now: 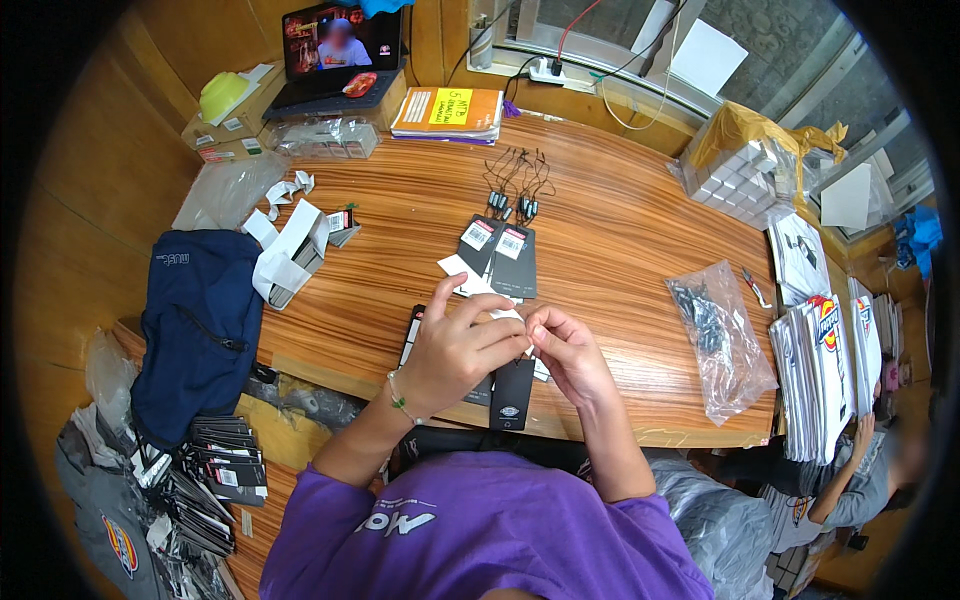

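Observation:
Near the table's front edge, my left hand (462,345) and my right hand (573,352) meet with their fingertips together. The right thumb and fingers pinch, and the left fingers are bent, its index raised. Whatever lies between the fingertips is too small to make out. Just below them is a black hang tag (512,398); whether it hangs from my fingers cannot be seen. More black tags and white slips show partly under my left hand. Beyond my hands lie grey hang tags (514,265) with white and red stickers, their black strings (519,178) spread away from me.
A clear bag of black strings (712,335) lies right, near small pliers (755,288) and stacked packs (812,370). At left are an opened white box of tags (292,258), a navy bag (200,330) and tag piles (222,465). A laptop (340,55) stands at the back; another person sits far right.

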A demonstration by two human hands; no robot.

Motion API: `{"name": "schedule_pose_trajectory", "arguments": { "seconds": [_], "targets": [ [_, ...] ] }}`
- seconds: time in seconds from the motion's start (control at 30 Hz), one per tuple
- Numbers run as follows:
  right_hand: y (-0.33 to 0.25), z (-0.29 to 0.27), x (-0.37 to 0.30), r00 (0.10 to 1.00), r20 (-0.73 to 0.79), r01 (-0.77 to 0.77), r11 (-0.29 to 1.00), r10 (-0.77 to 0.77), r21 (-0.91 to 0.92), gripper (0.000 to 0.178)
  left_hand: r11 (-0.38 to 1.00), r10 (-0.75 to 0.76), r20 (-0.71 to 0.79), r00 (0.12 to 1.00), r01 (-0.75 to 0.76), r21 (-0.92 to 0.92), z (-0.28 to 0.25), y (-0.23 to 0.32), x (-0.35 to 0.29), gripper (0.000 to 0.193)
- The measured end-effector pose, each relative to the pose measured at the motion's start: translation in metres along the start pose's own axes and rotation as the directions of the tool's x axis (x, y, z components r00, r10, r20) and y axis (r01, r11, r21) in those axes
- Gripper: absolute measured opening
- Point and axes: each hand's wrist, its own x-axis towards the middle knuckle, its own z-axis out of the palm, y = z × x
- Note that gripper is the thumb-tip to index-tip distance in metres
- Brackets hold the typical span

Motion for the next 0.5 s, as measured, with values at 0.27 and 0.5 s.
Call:
{"name": "schedule_pose_trajectory", "arguments": {
  "seconds": [0.27, 0.5],
  "targets": [
    [0.006, -0.004, 0.010, 0.987, -0.148, 0.044, 0.994, -0.058, -0.096, 0.007, 0.998, -0.069, -0.070, 0.995, 0.069, 0.008, 0.022, -0.010, -0.006, 0.012],
    [0.002, 0.000, 0.007, 0.988, -0.091, 0.111, 0.988, -0.121, -0.109, 0.028, 0.984, -0.174, -0.127, 0.977, 0.168, -0.054, 0.024, -0.014, -0.006, 0.009]
  ]
}}
